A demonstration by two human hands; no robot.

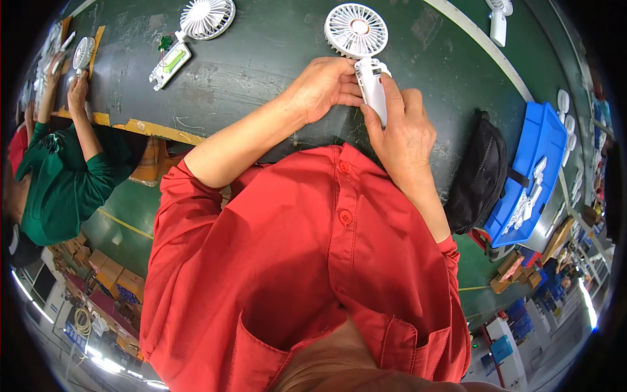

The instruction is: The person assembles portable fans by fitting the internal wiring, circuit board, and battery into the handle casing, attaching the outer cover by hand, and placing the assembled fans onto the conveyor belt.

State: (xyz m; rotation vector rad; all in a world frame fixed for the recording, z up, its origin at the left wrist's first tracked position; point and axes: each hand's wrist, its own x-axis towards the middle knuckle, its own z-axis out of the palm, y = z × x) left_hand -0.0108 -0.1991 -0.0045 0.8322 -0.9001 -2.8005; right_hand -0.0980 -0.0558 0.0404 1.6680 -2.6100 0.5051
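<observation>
A white handheld fan (pixel 356 31) lies on the green worktop, its round slatted head pointing away from me and its handle (pixel 373 90) toward me. My left hand (pixel 324 88) closes around the handle's left side near the neck, the far fingers partly hidden behind it. My right hand (pixel 403 124) grips the handle from the right, thumb along its near end and index finger pressed on its upper face. To the left lies a second fan (pixel 208 18), its handle opened up, with a green cell (pixel 175 61) and a small green circuit board (pixel 165 43) showing.
At the right, a blue bin (pixel 532 140) holds white plastic parts, beside a black mesh bag (pixel 480 173). More white fans (pixel 499 23) lie on the far right. A co-worker in green (pixel 72 176) holds a fan (pixel 83 53) at the left. Yellow tape (pixel 160 130) edges the bench.
</observation>
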